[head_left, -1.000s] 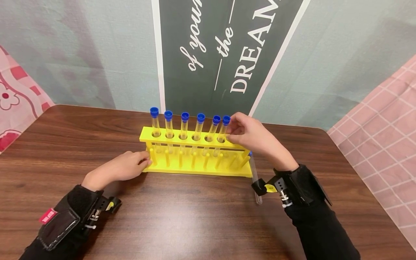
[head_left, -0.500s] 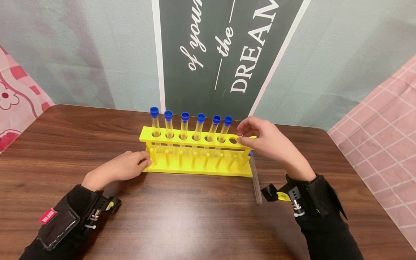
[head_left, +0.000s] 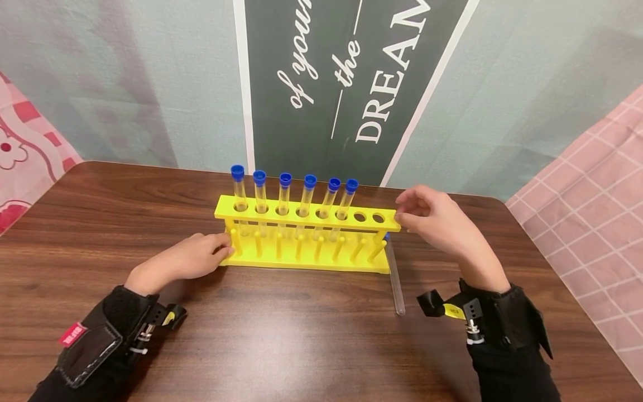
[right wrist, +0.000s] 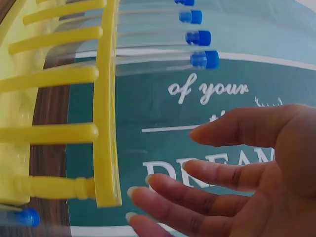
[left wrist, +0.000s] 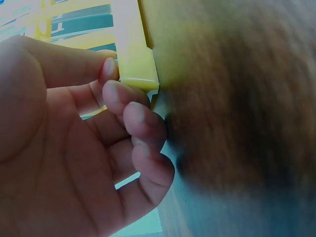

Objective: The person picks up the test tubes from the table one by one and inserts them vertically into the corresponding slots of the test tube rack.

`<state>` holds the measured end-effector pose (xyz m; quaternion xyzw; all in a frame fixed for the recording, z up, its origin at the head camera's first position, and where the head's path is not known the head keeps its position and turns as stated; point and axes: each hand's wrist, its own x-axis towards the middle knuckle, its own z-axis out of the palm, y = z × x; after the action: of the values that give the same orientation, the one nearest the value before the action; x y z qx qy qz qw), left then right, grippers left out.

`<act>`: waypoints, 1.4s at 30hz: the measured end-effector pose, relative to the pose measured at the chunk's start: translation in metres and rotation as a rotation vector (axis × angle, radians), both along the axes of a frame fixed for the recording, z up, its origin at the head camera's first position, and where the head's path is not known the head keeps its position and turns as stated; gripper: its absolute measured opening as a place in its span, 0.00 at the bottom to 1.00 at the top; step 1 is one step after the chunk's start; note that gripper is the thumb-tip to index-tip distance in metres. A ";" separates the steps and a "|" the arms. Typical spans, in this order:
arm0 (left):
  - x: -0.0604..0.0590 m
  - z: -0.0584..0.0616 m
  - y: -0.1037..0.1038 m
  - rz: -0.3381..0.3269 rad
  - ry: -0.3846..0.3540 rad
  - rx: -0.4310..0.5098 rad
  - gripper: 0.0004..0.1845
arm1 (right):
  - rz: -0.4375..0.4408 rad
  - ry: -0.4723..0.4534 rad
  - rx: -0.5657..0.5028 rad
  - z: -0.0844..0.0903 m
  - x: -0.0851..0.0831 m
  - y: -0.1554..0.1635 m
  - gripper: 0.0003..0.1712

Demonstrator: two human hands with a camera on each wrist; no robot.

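Note:
A yellow test-tube rack [head_left: 306,215] stands on the brown table [head_left: 281,335]. Several clear tubes with blue caps [head_left: 306,192] fill its left holes, and the two holes at its right end hold no tube. My left hand [head_left: 221,248] pinches the rack's left base corner [left wrist: 138,64] between thumb and fingers. With its fingers loosely spread, my right hand [head_left: 409,215] hovers by the right end of the rack's top shelf [right wrist: 106,123] and holds nothing. One loose tube [head_left: 395,279] lies flat on the table just right of the rack, its blue cap [right wrist: 27,217] near the rack's base.
A wall with a dark banner in white lettering [head_left: 346,84] stands close behind the table. Pink checked cloth [head_left: 593,212] hangs at the right and a pink patterned cloth [head_left: 25,156] at the left. Bare wood lies in front of the rack.
My right hand has let go of the sixth tube and moved right, past the two unfilled holes, to the rack's right end. The left hand has stayed put.

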<state>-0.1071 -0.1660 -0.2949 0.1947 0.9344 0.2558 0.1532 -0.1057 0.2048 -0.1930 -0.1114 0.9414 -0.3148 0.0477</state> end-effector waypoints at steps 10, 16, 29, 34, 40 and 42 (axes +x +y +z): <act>0.000 0.001 0.001 -0.002 -0.007 0.004 0.07 | 0.024 -0.129 0.069 -0.015 0.001 0.017 0.24; 0.001 0.002 0.002 -0.006 -0.012 0.011 0.08 | -0.006 -0.221 0.035 -0.025 0.000 0.025 0.27; 0.000 0.001 0.001 -0.017 0.007 0.010 0.08 | -0.032 -0.383 0.019 -0.042 -0.009 0.028 0.31; -0.001 0.000 0.000 -0.011 0.004 0.010 0.08 | -0.040 -0.408 0.045 -0.050 -0.014 0.025 0.31; 0.000 0.000 -0.001 0.000 -0.019 0.008 0.07 | -0.060 -0.447 0.021 -0.063 -0.019 0.026 0.29; 0.000 0.000 -0.001 -0.001 -0.022 0.009 0.07 | -0.060 -0.463 0.005 -0.066 -0.020 0.025 0.28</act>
<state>-0.1071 -0.1673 -0.2947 0.1928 0.9316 0.2618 0.1626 -0.1260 0.2301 -0.2590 -0.0079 0.9090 -0.3310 0.2531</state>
